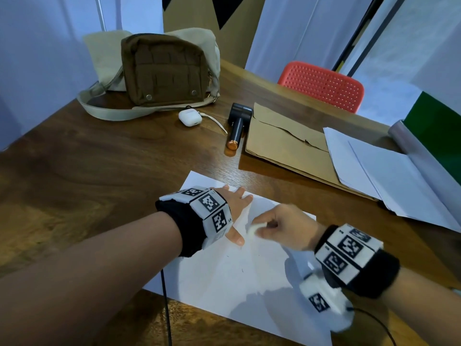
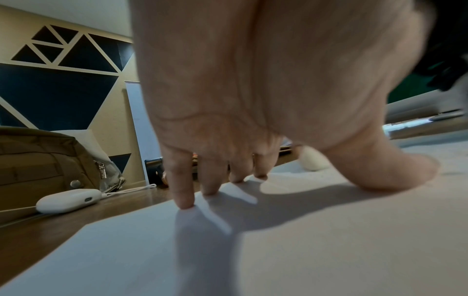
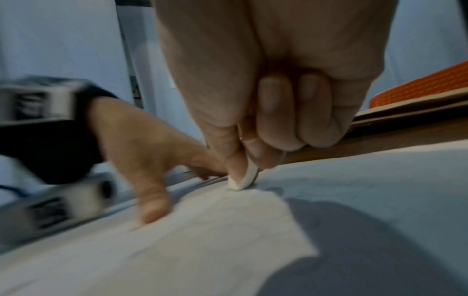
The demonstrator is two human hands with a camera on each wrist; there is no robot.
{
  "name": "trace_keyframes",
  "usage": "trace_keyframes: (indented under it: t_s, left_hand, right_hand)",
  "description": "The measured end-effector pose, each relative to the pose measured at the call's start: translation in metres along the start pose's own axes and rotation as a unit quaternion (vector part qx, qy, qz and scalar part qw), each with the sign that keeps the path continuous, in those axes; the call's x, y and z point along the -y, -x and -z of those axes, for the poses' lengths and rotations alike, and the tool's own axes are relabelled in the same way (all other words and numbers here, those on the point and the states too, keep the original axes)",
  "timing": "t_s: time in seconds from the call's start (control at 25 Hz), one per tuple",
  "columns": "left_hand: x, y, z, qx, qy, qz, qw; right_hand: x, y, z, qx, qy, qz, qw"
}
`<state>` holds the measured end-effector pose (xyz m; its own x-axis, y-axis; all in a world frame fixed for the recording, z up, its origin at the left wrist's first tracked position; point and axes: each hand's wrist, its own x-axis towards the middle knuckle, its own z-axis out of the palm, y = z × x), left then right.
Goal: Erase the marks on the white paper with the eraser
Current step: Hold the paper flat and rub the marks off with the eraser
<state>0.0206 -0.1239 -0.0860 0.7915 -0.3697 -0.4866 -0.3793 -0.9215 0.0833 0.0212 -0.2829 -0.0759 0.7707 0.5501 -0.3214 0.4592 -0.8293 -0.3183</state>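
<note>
The thin white sheet of paper (image 1: 232, 278) lay flat on the dark wooden table (image 1: 82, 171), near the person's edge. The left hand (image 1: 235, 203) rested on its far left corner with straight, spread fingers (image 2: 183, 192) and the thumb pressing down, gripping nothing. The right hand (image 1: 284, 228) was curled round a small white eraser (image 3: 244, 179), pinched between thumb and forefinger, its lower end touching the paper just beside the left thumb.

The sheet looked light and limp, likely to slide or buckle under rubbing, so pinning it flat close to the rubbed spot seemed the sensible hold. The eraser appeared soft and a little rounded at its working end; a grip low on its body would probably keep it from bending or slipping out.

A few faint dark marks (image 1: 242, 269) showed on the middle of the sheet; they were tiny and hard to read. Most of the eraser was hidden inside the fingers, and the right wrist view was blurred. Whether marks remained under either hand could not be told, and the sheet's near right corner was hidden behind the right forearm
</note>
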Motion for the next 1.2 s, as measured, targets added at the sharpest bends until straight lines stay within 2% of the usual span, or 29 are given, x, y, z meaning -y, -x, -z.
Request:
trace_keyframes:
  t_s: [0.12,0.2,0.32,0.4,0.48,0.56,0.72,0.88,0.92,1.08,1.12,1.2]
  left_hand:
    - [0.001,0.001,0.000,-0.006,0.000,-0.001,1.000]
    - [0.000,0.001,0.000,-0.006,-0.001,0.001,1.000]
    - [0.000,0.000,0.000,-0.005,-0.001,0.002,1.000]
    - [-0.001,0.001,0.001,-0.004,-0.003,0.003,1.000]
    - [-0.001,0.001,0.002,0.002,-0.003,0.005,1.000]
    - [0.000,-0.001,0.001,0.004,-0.005,0.008,1.000]
    - [0.001,-0.002,-0.001,-0.001,0.002,0.002,1.000]
    - [0.002,-0.003,-0.001,0.006,-0.001,0.007,1.000]
    - [0.002,-0.002,-0.001,0.004,-0.003,0.006,1.000]
    - [0.000,0.000,0.000,-0.004,0.002,0.002,1.000]
    - [0.000,0.000,0.000,-0.001,0.002,0.002,1.000]
    - [0.000,0.000,0.002,0.007,0.000,0.004,1.000]
  right_hand:
    - [-0.010,-0.020,0.011,-0.076,-0.005,-0.076,0.994]
    - [-0.004,-0.014,0.001,-0.101,0.012,-0.057,0.993]
    - [0.013,0.009,-0.014,-0.048,-0.012,-0.001,0.999]
    - [0.006,0.003,-0.007,-0.044,-0.005,-0.038,0.998]
    - [-0.009,-0.012,0.004,-0.104,-0.007,-0.099,0.990]
    - [-0.009,-0.012,0.000,-0.132,0.004,-0.109,0.985]
    - [0.016,0.012,-0.019,-0.062,0.016,-0.042,0.997]
    - [-0.002,-0.005,-0.001,-0.119,0.018,-0.117,0.986]
    - [0.000,-0.007,-0.001,-0.127,0.024,-0.118,0.985]
    - [0.020,0.000,-0.010,-0.070,0.002,-0.066,0.995]
    - [0.014,-0.002,-0.007,-0.054,0.006,-0.078,0.995]
    - [-0.002,-0.011,0.004,-0.086,0.019,-0.141,0.986]
